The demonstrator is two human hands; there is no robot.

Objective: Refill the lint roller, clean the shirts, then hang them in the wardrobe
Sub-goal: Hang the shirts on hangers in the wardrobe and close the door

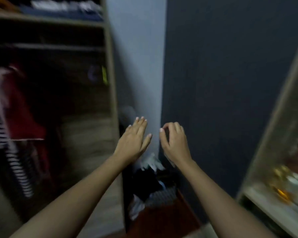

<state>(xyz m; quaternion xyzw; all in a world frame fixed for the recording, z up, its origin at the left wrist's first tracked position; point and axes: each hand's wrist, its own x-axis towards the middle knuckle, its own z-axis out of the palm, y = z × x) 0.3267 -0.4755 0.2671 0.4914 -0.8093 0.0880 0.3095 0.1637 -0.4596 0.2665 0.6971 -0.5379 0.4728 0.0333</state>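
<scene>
**Two bare hands up beside the open wardrobe [110, 66]**

Both arms were stretched forward, side by side, in front of the pale strip of wall [138, 57] just right of the wardrobe's side panel. The left hand [135, 136] was flat, back to the camera, fingers straight and close together, thumb out, holding nothing. Just beside it, apart from it, the right hand [175, 140] had its fingers curled in, thumb tip near the forefinger, and it gripped nothing either.

Over to the left, the wardrobe stood open and dark inside. A red garment [22, 114] and a black-and-white striped garment [19, 169] hung there at the far left, below the rail [58, 46], both heavily blurred. Whether they were on hangers, I could not tell. Folded clothes [65, 6] lay on the top shelf [46, 20].

Down low, under the wrists, a heap of dark and pale clothes [150, 182] sat on the floor in the gap between the wardrobe and the dark blue wall [222, 83]. At the right edge stood a light-framed shelf unit [282, 103] with something orange [282, 193] on it, too smeared to name.
</scene>
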